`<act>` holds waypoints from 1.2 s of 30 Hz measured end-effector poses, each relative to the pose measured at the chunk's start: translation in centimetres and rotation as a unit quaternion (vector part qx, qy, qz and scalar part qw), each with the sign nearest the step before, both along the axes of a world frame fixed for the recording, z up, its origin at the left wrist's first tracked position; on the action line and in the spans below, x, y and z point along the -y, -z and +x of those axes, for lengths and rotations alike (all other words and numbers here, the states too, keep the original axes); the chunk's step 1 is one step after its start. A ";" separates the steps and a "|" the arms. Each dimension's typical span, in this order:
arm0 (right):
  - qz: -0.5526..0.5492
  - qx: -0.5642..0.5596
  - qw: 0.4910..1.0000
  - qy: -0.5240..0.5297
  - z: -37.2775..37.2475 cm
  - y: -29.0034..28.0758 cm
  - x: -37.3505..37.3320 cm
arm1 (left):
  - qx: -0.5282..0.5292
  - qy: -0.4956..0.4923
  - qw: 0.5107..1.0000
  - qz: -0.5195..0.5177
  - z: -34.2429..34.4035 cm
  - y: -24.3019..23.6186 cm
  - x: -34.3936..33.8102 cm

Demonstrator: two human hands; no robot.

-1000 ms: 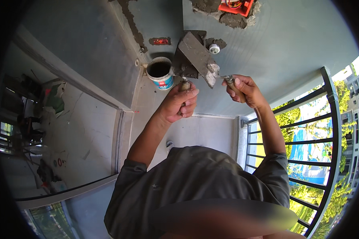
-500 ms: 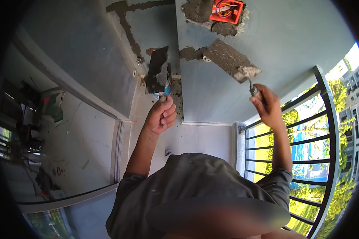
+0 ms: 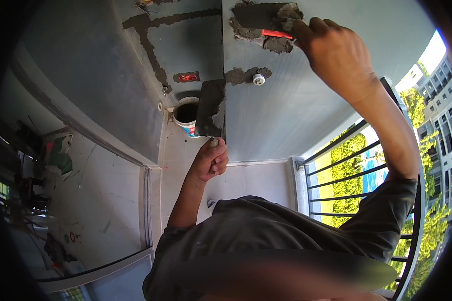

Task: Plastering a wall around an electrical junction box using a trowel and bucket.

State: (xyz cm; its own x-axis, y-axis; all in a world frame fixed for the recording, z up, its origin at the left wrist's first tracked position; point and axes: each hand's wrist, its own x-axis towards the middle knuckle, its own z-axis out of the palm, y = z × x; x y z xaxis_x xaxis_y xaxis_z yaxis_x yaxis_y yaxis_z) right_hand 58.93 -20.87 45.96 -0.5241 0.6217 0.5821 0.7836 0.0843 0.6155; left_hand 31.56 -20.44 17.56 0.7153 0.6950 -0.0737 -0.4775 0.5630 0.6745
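Note:
My left hand (image 3: 209, 160) is closed around the handle of a trowel (image 3: 206, 113), whose rectangular blade carries dark wet mortar. Up at the wall, my right hand (image 3: 341, 57) grips a second plastering trowel (image 3: 258, 16). Its blade lies over the upper part of a red electrical box (image 3: 276, 34), so only the box's lower edge shows. Rough mortar (image 3: 278, 45) surrounds the box. My right fingers hide most of that trowel's handle.
A bucket (image 3: 192, 131) stands in the wall corner behind the left trowel. A white pipe fitting (image 3: 258, 79) juts from the wall beside a mortar patch. Another small red box (image 3: 188, 77) is set in the left wall. Black railing (image 3: 336, 143) runs along the right.
My right hand has raised its trowel from below the box up onto the wall over it. The left trowel has come slightly down and right, uncovering the bucket's opening.

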 end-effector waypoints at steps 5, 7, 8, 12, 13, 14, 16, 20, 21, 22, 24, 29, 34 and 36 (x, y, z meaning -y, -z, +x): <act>0.014 0.025 0.995 0.096 -2.4 -1.5 -0.1 | 0.009 -0.004 1.000 -0.023 -1.0 1.2 -1.0; 0.006 0.004 0.992 0.128 -3.4 -3.4 1.1 | 0.016 0.005 1.000 -0.024 -1.2 1.5 -1.5; -0.002 -0.018 0.988 0.156 -3.9 -3.7 1.7 | 0.022 0.009 0.999 -0.024 -1.2 1.6 -1.7; 0.044 -0.020 0.993 0.109 -1.9 -3.2 2.3 | 0.018 0.027 0.999 -0.019 -1.3 1.3 -2.0; 0.044 -0.020 0.993 0.111 -1.2 -3.0 2.5 | 0.021 0.037 0.999 -0.019 -1.2 1.4 -2.2; 0.044 -0.052 0.994 0.088 -0.8 -2.9 2.7 | 0.023 0.046 0.998 -0.019 -1.2 1.4 -2.3; 0.054 -0.081 0.994 0.053 0.8 -2.1 2.7 | 0.024 0.057 0.998 -0.005 -1.2 1.7 -2.8; 0.028 -0.038 0.999 -0.017 2.5 -0.3 1.5 | 0.005 0.068 0.998 -0.014 -0.7 1.0 -2.3; 0.028 -0.040 0.999 -0.016 2.8 -0.4 1.1 | 0.003 0.070 0.997 -0.014 -0.7 0.9 -2.3; 0.025 -0.014 0.999 -0.024 3.0 -0.7 0.6 | 0.001 0.071 0.997 -0.012 -0.5 0.9 -2.3; 0.027 0.020 0.999 -0.034 4.0 -1.6 -0.4 | -0.002 0.072 0.997 -0.011 -0.1 0.9 -2.3; -0.006 0.048 0.998 -0.046 3.2 -6.3 0.2 | -0.003 0.056 0.998 -0.016 -0.1 1.4 -1.5; -0.019 -0.012 0.999 -0.046 4.2 -7.1 0.4 | 0.002 0.046 0.999 -0.022 0.3 1.5 -0.9; -0.047 -0.033 0.998 -0.038 4.8 -7.1 0.7 | -0.004 0.038 0.999 -0.023 0.4 1.4 -0.5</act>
State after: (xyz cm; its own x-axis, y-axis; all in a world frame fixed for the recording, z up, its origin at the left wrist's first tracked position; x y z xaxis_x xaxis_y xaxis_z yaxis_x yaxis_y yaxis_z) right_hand 63.72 -21.61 53.06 -0.5351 0.6343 0.5580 0.8108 0.2002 0.5500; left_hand 31.98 -19.93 16.20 0.7650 0.6347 -0.1093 -0.4274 0.6273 0.6510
